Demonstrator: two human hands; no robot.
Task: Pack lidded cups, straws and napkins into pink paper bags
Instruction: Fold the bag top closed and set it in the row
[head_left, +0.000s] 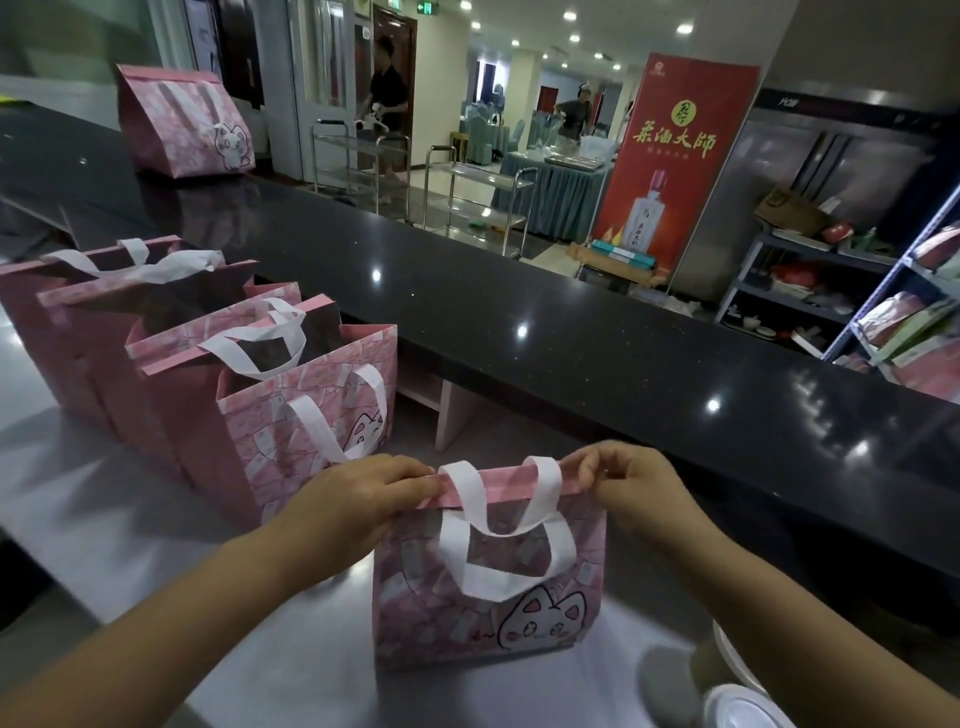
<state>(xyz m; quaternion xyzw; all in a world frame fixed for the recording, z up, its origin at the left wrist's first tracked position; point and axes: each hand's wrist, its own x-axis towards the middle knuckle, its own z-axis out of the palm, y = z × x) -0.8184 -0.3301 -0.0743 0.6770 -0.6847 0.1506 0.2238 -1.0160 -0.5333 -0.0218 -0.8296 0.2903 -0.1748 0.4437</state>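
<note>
We have the bag standing upright on the steel counter at 6 o'clock, right in front of us. Our left hand pinches the rim at its 9 o'clock end, fingers curled over the folded paper. Our right hand pinches the 3 o'clock end between thumb and fingertips. The mouth is pressed flat, so we cannot tell what is inside. One white handle hangs down the front; the other arches over the rim.

At 9 o'clock stands a row of open bags, touching one another. At 11 o'clock, well apart on the black top, sits a shut bag. At 5 o'clock a round white thing shows at the edge, perhaps a cup lid; we cannot be sure.

We judge the paper light and stiff enough to stand, yet quick to crease or tear at the fold. If cups are inside, most of the weight sits low, but it may slosh, so tilting is the risk. We think the doubled rim near the corners is the best hold for folding. For lifting, both handles taken together, the bag kept level, seem safest; one handle alone could pull the mouth open.
</note>
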